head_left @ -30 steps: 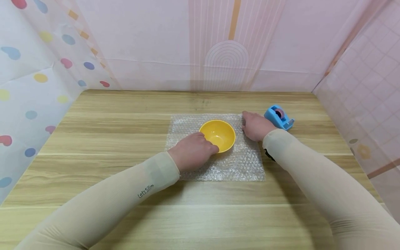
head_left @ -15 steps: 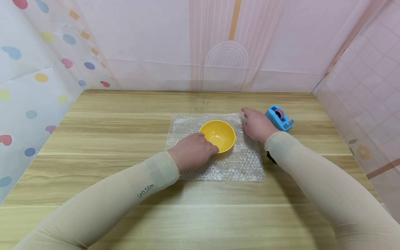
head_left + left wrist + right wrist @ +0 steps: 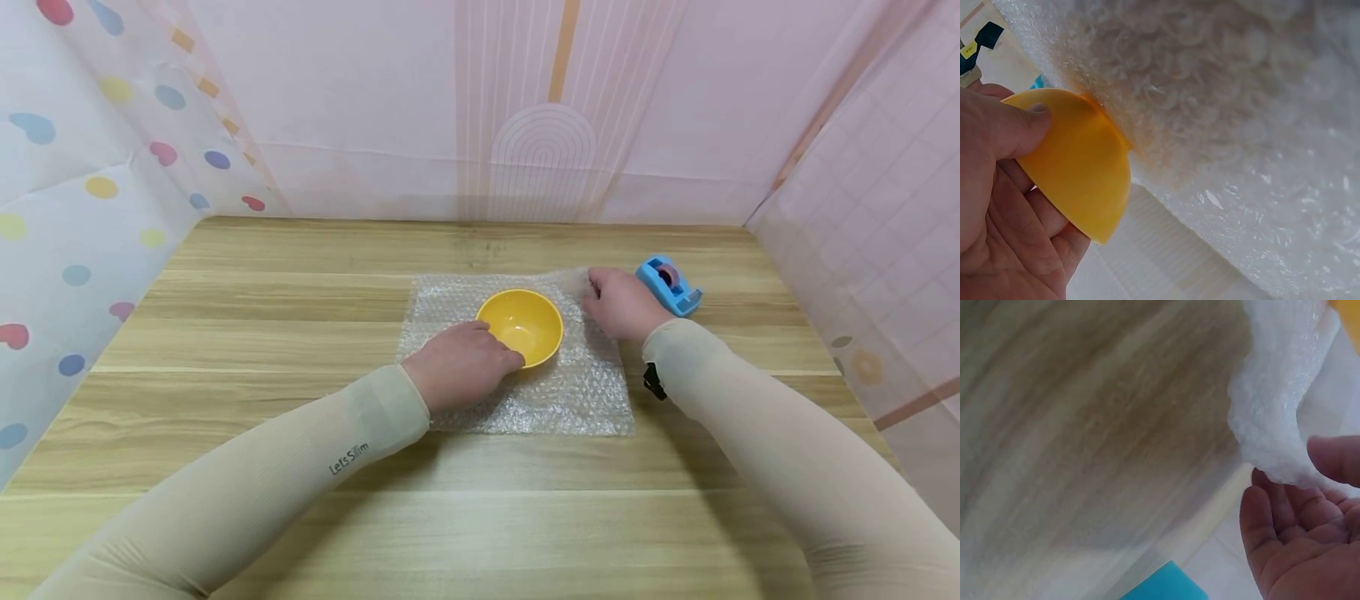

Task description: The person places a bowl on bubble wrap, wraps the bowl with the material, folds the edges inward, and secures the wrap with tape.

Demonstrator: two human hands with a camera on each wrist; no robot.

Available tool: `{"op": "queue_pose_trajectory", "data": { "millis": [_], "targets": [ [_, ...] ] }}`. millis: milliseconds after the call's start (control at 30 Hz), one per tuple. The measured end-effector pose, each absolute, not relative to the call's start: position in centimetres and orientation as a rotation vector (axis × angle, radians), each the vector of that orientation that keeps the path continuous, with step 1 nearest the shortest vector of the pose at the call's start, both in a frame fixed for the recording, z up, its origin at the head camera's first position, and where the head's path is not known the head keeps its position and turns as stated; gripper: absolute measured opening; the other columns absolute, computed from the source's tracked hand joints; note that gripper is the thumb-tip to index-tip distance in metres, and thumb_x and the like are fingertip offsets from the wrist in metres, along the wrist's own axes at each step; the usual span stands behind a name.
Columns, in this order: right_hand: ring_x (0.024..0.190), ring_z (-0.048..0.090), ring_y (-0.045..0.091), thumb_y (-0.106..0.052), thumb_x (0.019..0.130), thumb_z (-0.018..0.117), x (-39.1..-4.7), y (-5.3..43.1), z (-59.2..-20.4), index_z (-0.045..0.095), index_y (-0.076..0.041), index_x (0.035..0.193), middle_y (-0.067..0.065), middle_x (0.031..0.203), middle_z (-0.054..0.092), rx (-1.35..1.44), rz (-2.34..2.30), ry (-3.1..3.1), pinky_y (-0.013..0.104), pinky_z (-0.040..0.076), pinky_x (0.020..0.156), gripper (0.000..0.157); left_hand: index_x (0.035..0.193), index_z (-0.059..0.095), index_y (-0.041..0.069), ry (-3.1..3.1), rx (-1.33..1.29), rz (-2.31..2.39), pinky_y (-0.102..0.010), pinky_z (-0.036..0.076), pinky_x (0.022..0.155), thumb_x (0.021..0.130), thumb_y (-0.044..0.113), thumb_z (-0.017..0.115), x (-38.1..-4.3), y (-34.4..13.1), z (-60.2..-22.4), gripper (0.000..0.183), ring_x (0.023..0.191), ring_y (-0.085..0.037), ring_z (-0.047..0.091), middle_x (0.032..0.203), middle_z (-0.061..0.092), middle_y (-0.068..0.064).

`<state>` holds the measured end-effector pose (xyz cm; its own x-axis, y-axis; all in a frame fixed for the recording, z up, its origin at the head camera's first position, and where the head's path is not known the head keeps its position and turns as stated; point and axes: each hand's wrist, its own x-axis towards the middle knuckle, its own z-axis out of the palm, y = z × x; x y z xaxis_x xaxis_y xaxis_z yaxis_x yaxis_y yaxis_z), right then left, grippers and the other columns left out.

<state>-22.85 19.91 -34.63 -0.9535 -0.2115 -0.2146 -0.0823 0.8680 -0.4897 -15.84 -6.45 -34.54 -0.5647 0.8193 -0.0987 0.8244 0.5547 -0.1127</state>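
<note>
A yellow bowl (image 3: 534, 321) stands upright on a sheet of clear bubble wrap (image 3: 525, 408). My left hand (image 3: 463, 364) grips its near left side, and in the left wrist view the thumb (image 3: 1029, 128) presses against the yellow wall of the bowl (image 3: 1079, 162). At the far right corner of the sheet, my right hand (image 3: 624, 305) holds the bubble wrap. That corner is raised off the table; in the right wrist view the lifted edge of the wrap (image 3: 1272, 425) runs between the thumb and the curled fingers.
A blue tape dispenser (image 3: 670, 286) with a pink roll stands just beyond the right hand. The wooden table (image 3: 285, 333) meets a patterned cloth backdrop (image 3: 352, 108) at its back and sides.
The right hand, briefly spread half a second ago, now has its fingers closed on the wrap's far right corner, which has risen. The left hand and bowl stay in place.
</note>
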Motion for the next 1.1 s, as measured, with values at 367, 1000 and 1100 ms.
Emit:
{"op": "queue_pose_trajectory", "data": {
  "millis": [367,1000,1100],
  "targets": [
    [0.072,0.056,0.022,-0.029,0.113,0.046,-21.6,19.2,-34.0,0.070,-0.005,0.124,0.011,0.088,0.063,-0.291,-0.832,2.814,0.034,0.052,0.067,0.035,0.108,0.072,0.018,2.744,1.456,-0.229,-0.038,0.054,0.096,0.104,0.010,0.057,-15.8,-6.5,-34.6,0.017,0.078,-0.019,0.066,0.097,0.080,0.001],
    [0.083,0.065,0.028,-0.030,0.112,0.050,-18.8,17.1,-32.7,0.068,-0.011,0.136,0.012,0.096,0.069,-0.310,-0.898,2.840,0.042,0.060,0.087,0.035,0.106,0.069,0.017,2.775,1.468,-0.188,-0.040,0.052,0.097,0.103,0.006,0.057,-15.8,-6.5,-34.8,0.016,0.075,-0.020,0.063,0.090,0.078,0.001],
    [0.107,0.070,0.030,-0.025,0.112,0.052,-18.3,16.7,-32.8,0.069,-0.010,0.135,0.013,0.123,0.075,-0.374,-0.933,2.869,0.049,0.058,0.106,0.033,0.105,0.069,0.017,2.775,1.471,-0.186,-0.039,0.052,0.096,0.103,0.007,0.057,-15.8,-6.5,-34.9,0.016,0.075,-0.019,0.062,0.089,0.077,0.002]
  ]
}}
